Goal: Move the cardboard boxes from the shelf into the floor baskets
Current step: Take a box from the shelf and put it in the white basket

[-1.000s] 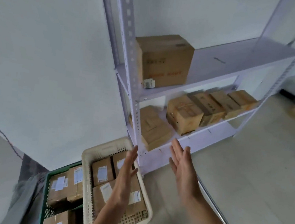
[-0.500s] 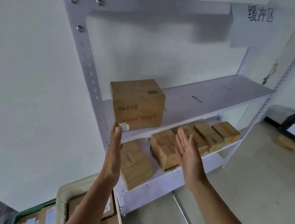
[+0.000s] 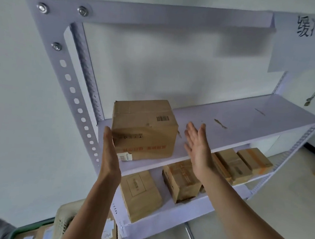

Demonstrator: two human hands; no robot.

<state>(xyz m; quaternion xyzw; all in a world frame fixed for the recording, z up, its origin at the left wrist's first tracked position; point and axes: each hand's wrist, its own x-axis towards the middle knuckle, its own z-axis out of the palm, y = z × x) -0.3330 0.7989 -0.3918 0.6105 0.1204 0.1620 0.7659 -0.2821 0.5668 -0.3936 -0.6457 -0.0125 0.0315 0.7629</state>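
A large cardboard box (image 3: 144,129) stands alone at the left end of the upper shelf (image 3: 244,123) of a pale metal rack. My left hand (image 3: 110,153) is flat and open at the box's front left edge, touching or nearly touching it. My right hand (image 3: 198,144) is open with fingers spread, a short gap to the right of the box. Several smaller cardboard boxes (image 3: 181,180) lie on the lower shelf (image 3: 183,209). A cream floor basket (image 3: 64,221) holding labelled boxes shows at the bottom left, partly behind my left arm.
A green basket rim (image 3: 29,228) sits left of the cream one. The rack's perforated left upright (image 3: 78,101) stands close beside the big box. A paper sign (image 3: 313,28) with handwriting hangs at the top right. Bare floor (image 3: 277,215) lies to the right.
Both hands have risen from above the floor baskets to the upper shelf and now flank the large box. My view has tilted up and closer to the rack.
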